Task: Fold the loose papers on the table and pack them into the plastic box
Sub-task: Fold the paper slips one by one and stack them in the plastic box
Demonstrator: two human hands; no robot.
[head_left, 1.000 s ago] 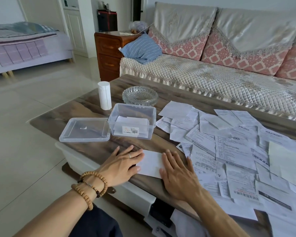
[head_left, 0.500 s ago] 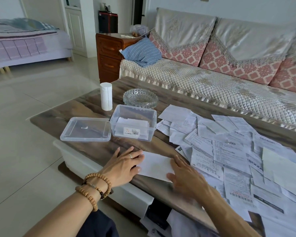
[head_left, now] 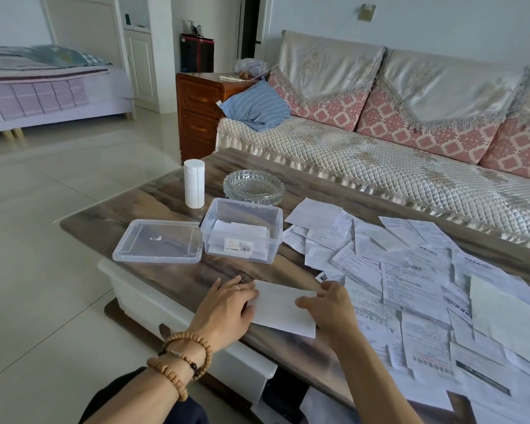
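— Lifted off the sheet now, that right hand (head_left: 326, 307); a moment ago it lay flat, pressing the crease. Its fingers are curled at the folded paper's (head_left: 283, 307) right edge, though whether they pinch it I cannot tell.

— And the left hand (head_left: 227, 307)?

— Flat and open, pinning the left end to the counter (head_left: 172, 278) near its front edge.

— So the crease is done?

— Likely; another fold or the lift seems next. The plastic box (head_left: 242, 231) stands open just behind, a few folded sheets inside, its lid (head_left: 158, 244) touching its left side.

— Much left?

— Plenty: loose papers (head_left: 410, 270) cover the counter's right half.
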